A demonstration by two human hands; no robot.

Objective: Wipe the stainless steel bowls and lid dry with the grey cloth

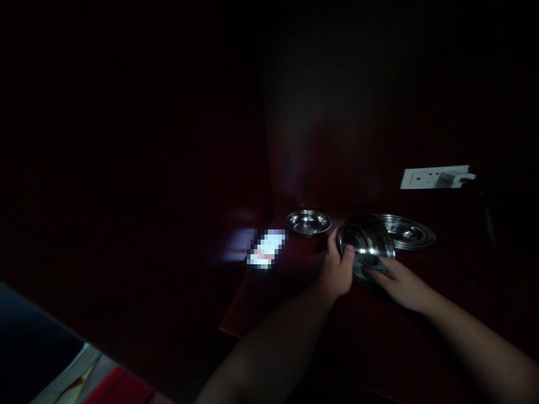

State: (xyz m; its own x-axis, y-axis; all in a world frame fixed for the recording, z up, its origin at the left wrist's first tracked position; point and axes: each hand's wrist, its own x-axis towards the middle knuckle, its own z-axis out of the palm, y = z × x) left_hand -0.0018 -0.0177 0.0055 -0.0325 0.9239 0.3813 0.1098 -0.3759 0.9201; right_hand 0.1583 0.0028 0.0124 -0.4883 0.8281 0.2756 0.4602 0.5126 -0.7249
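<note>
A shiny steel bowl [367, 233] is tilted up above the dark red surface. My left hand [339, 266] grips it by its left side, thumb on the near face. Against the bowl's lower part my right hand [391, 280] presses a dark grey cloth [368, 266], its fingers closed on it. Behind the bowl to the right lies a wide steel plate [415, 234], partly hidden by it. A small shallow steel dish [309, 223] rests to the left, apart from both hands.
A phone with a bright, blurred-out screen [267, 248] lies left of the hands. On the back wall a white socket plate [433, 177] holds a plugged-in charger [457, 178]. The surface's corner [229, 325] shows at lower left. Most surroundings are too dark to make out.
</note>
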